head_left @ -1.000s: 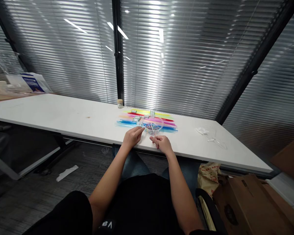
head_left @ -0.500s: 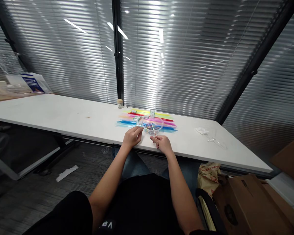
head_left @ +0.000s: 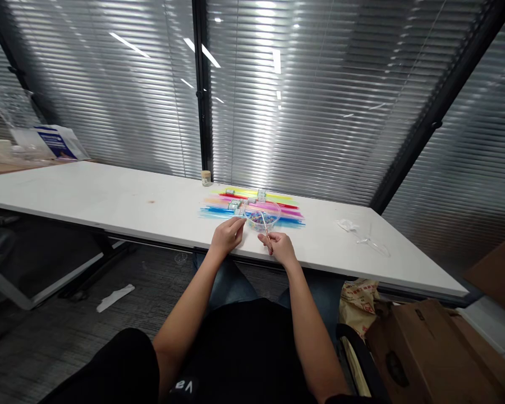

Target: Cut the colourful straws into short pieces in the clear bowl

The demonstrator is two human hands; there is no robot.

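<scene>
A clear round bowl (head_left: 278, 212) stands near the table's front edge, with many small multicoloured pieces (head_left: 258, 219) inside. At its left rim, my left hand (head_left: 227, 235) is closed in a pinch; the thin strip between its fingertips barely shows. My right hand (head_left: 281, 247) is wrapped round slim scissors (head_left: 265, 224) with reddish handles, and their narrow silver blades point up over the bowl. Behind and beside the bowl lie bundles of long thin strips: blue strips (head_left: 214, 212) nearest, then pink strips (head_left: 288, 210), red strips (head_left: 286, 205) and yellow strips (head_left: 281, 196). White paper labels (head_left: 261, 194) wrap several bundles.
The long white table (head_left: 122, 191) runs under window blinds. A small lidded jar (head_left: 206, 178) stands at its back edge. Crumpled clear plastic (head_left: 372, 242) lies to the right. Cardboard boxes (head_left: 433, 348) and a paper bag (head_left: 357, 306) stand on the floor at right.
The thin strip that stretched from my left fingertips across the bowl toward the scissors no longer shows there. Both hands stay in nearly the same place.
</scene>
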